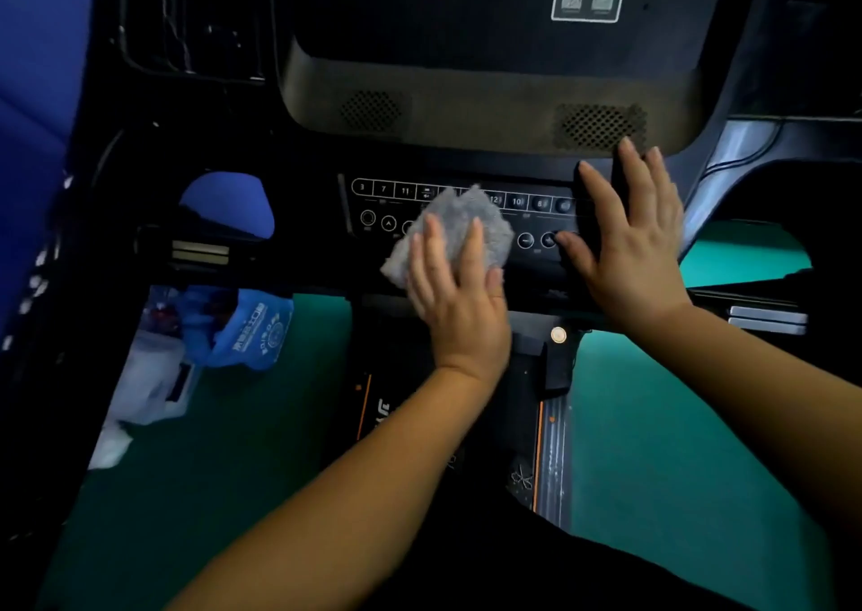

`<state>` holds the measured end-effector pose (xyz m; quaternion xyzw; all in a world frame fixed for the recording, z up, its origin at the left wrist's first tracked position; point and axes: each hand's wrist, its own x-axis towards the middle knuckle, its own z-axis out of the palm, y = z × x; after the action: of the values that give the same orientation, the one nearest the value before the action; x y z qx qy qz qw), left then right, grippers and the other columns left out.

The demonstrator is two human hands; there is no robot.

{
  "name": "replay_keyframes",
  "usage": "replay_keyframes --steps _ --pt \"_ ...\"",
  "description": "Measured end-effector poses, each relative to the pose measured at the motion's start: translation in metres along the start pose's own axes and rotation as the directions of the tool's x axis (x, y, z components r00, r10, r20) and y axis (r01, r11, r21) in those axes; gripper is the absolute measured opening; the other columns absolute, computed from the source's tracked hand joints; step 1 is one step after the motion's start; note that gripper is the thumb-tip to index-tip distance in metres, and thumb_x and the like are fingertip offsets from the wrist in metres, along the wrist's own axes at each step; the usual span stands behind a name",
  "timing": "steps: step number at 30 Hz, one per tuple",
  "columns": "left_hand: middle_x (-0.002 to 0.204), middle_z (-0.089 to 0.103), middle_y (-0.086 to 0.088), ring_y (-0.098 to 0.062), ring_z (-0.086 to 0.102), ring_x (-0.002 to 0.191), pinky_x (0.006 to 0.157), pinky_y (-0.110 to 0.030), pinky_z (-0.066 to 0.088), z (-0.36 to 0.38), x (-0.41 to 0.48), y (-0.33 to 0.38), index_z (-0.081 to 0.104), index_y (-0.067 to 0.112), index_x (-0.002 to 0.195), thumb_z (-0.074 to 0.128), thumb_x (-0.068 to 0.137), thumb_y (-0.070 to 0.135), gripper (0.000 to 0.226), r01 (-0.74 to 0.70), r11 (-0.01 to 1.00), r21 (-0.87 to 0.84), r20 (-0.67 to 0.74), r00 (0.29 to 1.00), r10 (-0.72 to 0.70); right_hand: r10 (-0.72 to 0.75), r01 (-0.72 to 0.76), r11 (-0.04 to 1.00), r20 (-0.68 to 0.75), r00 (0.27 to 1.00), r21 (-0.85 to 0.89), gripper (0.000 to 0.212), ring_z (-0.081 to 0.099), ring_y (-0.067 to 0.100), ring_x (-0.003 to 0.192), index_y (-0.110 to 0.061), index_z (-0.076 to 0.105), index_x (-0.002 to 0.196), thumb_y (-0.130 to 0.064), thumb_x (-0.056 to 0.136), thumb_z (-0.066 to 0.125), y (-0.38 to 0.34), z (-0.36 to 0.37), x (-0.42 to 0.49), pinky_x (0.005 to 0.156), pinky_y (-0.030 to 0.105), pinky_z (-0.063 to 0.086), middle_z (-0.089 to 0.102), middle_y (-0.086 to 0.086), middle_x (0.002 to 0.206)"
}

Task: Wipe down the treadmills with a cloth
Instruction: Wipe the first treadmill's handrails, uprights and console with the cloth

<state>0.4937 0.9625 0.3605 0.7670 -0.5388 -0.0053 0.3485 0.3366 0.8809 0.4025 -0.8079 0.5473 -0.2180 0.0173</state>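
The left hand [455,302] presses a crumpled grey cloth [459,216] onto the treadmill's button panel [517,202], fingers straight and slightly apart. The cloth's long axis slants from lower left to upper right. The right hand [629,246] lies flat on the panel's right end, fingers spread.

1. Your carrying surface here is the treadmill's black control panel [387,207], with rows of numbered and round buttons
2. The grey cloth [448,223] lies crumpled on the middle of that panel and covers some buttons; your left hand [459,293] presses flat on it
3. Your right hand [625,242] rests flat on the panel's right end, fingers spread, apart from the cloth
4. Below, the green floor [233,461] carries a blue plastic bag [254,330] and a white bag [149,377] just beside it, both left of the treadmill deck [552,447]
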Motion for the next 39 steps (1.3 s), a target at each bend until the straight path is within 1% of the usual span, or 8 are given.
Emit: replay_keyframes --steps 6,9,12,17,27,29,33,39 --pt "0.153 0.030 -0.016 -0.033 0.026 0.141 0.115 -0.046 0.020 -0.008 0.025 -0.032 0.044 0.015 0.142 0.032 0.098 0.036 0.050 0.184 0.982 -0.048 -0.168 0.967 -0.190 -0.008 0.008 1.000 0.004 1.000 0.021 0.065 0.008 0.037 0.146 -0.022 0.032 0.146 -0.051 0.089 0.046 0.001 0.000 0.000 0.115 0.053 0.011 0.014 0.015 0.159" --pt "0.152 0.031 -0.018 -0.035 0.027 0.140 0.114 -0.043 0.020 -0.019 0.057 -0.069 0.045 0.013 0.141 0.033 0.096 0.033 0.050 0.382 0.911 -0.157 -0.339 0.845 -0.413 -0.008 0.007 0.999 0.015 1.000 0.031 0.065 0.005 0.036 0.146 -0.022 0.032 0.147 -0.051 0.089 0.044 0.001 0.000 0.000 0.115 0.052 0.008 0.013 0.014 0.159" --pt "0.153 0.026 -0.022 -0.038 0.023 0.141 0.115 -0.040 0.015 -0.010 0.056 -0.048 0.042 0.008 0.142 0.032 0.097 0.030 0.051 0.534 0.764 -0.362 -0.314 0.701 -0.640 -0.016 0.016 0.999 -0.001 1.000 0.029 0.066 0.005 0.036 0.146 -0.021 0.032 0.146 -0.051 0.089 0.044 0.003 0.001 -0.001 0.115 0.053 0.008 0.013 0.014 0.159" --pt "0.160 0.004 -0.009 -0.025 0.004 0.146 0.117 -0.046 0.016 0.009 0.022 0.035 0.026 0.018 0.150 0.032 0.095 0.034 0.057 0.531 0.640 -0.555 -0.166 0.684 -0.711 -0.013 0.014 0.999 -0.010 1.000 0.038 0.066 0.006 0.036 0.146 -0.022 0.033 0.146 -0.051 0.088 0.044 0.002 0.002 -0.001 0.115 0.053 0.008 0.014 0.014 0.159" --pt "0.160 0.003 -0.011 -0.024 0.004 0.147 0.118 -0.029 0.010 -0.033 0.067 -0.074 0.031 0.009 0.147 0.035 0.102 0.018 0.046 0.514 0.569 -0.642 -0.207 0.599 -0.774 -0.041 0.044 0.995 -0.031 0.999 0.085 0.066 0.009 0.037 0.145 -0.019 0.038 0.144 -0.051 0.087 0.044 0.004 0.003 0.000 0.114 0.054 0.011 0.017 0.016 0.158" --pt "0.159 0.003 -0.015 -0.028 0.010 0.146 0.118 -0.038 0.018 -0.015 0.048 -0.039 0.030 0.008 0.148 0.035 0.101 0.022 0.049 0.515 0.596 -0.616 -0.208 0.623 -0.754 -0.058 0.060 0.993 -0.029 0.998 0.099 0.061 0.011 0.037 0.145 -0.019 0.040 0.144 -0.046 0.089 0.045 0.007 0.002 0.001 0.115 0.053 0.012 0.019 0.016 0.157" --pt "0.159 -0.002 -0.007 -0.026 0.001 0.147 0.117 -0.048 0.018 0.016 -0.011 0.038 0.023 0.019 0.151 0.034 0.097 0.029 0.056 0.439 0.770 -0.463 -0.125 0.828 -0.547 -0.147 0.150 0.984 -0.044 0.988 0.094 0.051 0.021 0.038 0.142 -0.022 0.045 0.141 -0.034 0.092 0.044 0.023 -0.008 0.005 0.113 0.051 0.020 0.027 0.016 0.154" --pt "0.150 0.034 -0.021 -0.039 0.029 0.139 0.112 -0.053 0.025 -0.012 0.044 -0.053 0.048 0.011 0.139 0.037 0.095 0.031 0.050 0.257 0.963 -0.081 -0.292 0.918 -0.270 -0.292 0.295 0.955 -0.050 0.955 0.046 0.046 0.030 0.038 0.139 -0.023 0.051 0.137 -0.038 0.094 0.048 0.050 -0.019 0.019 0.112 0.046 0.024 0.035 0.016 0.151"
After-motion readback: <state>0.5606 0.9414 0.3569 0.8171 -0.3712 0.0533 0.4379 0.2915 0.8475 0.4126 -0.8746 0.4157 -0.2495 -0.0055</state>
